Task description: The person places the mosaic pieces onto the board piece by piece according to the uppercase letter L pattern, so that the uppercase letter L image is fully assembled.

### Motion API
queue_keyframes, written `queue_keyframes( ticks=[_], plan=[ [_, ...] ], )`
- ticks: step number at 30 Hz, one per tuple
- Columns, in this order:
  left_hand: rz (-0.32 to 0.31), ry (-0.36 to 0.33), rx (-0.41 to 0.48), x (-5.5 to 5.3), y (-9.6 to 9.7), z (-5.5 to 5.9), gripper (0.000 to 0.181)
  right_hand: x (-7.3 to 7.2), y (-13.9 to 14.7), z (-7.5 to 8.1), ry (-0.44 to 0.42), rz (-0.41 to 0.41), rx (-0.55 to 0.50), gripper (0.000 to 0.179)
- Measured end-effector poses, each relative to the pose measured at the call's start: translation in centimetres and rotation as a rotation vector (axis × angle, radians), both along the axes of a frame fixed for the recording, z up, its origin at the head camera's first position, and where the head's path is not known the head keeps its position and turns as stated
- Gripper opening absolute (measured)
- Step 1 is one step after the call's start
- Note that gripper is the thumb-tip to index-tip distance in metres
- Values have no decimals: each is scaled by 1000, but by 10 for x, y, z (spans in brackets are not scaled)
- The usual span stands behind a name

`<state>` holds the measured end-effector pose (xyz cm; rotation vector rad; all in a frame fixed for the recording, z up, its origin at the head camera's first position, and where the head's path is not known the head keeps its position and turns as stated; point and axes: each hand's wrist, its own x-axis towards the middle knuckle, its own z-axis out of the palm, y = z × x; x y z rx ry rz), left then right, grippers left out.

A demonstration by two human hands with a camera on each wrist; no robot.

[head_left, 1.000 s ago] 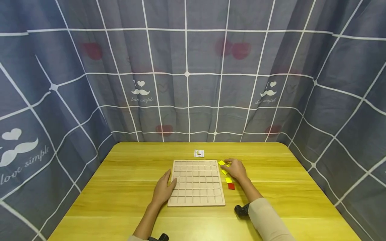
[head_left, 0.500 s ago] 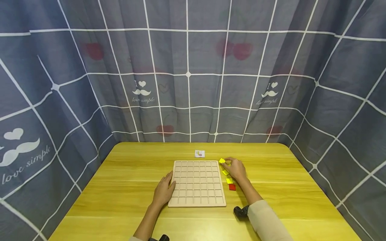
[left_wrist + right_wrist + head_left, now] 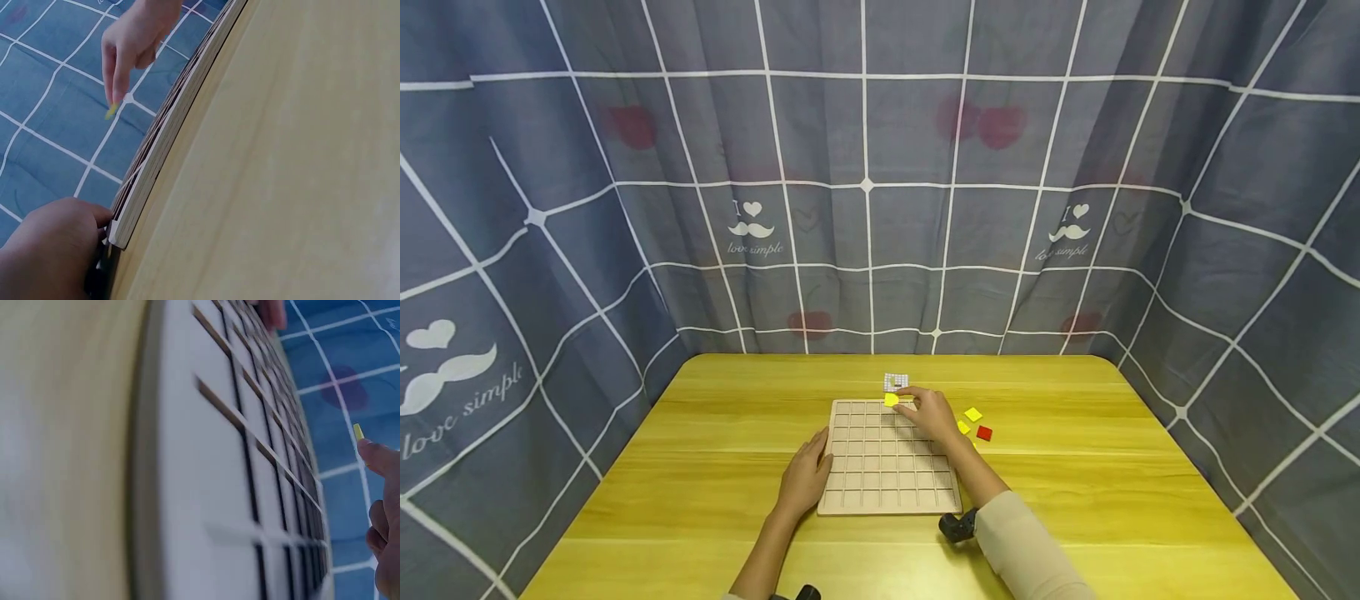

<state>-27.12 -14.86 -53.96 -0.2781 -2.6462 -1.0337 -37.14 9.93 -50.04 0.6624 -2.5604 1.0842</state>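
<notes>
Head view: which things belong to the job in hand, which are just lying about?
Job, as I judge it:
yellow tile, pinched by the right hand
gridded board, left hand at its edge
loose yellow tiles and red tile, probably
small printed card, probably

Just around:
curtain, a backdrop
black wrist device, worn
table, support only

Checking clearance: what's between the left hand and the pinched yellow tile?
Just the grid board, its cells there bare; the head view shows it.
</notes>
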Motion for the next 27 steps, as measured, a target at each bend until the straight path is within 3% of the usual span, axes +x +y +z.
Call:
queue_keyframes(
  ticks=[6, 10, 17, 27],
  plan=[
    [1, 8, -6, 1, 1, -3, 49, 2, -21, -18, -75, 62, 80, 31],
    [4, 3, -13, 2, 1, -3, 49, 3, -26, -25, -115, 55, 116, 29],
    [8, 43, -39, 1, 1, -3, 48, -1, -31, -23, -129, 42, 131, 27],
    [17, 3, -22, 2, 2, 0, 49, 0, -32, -23, -153, 37, 137, 30]
  ],
)
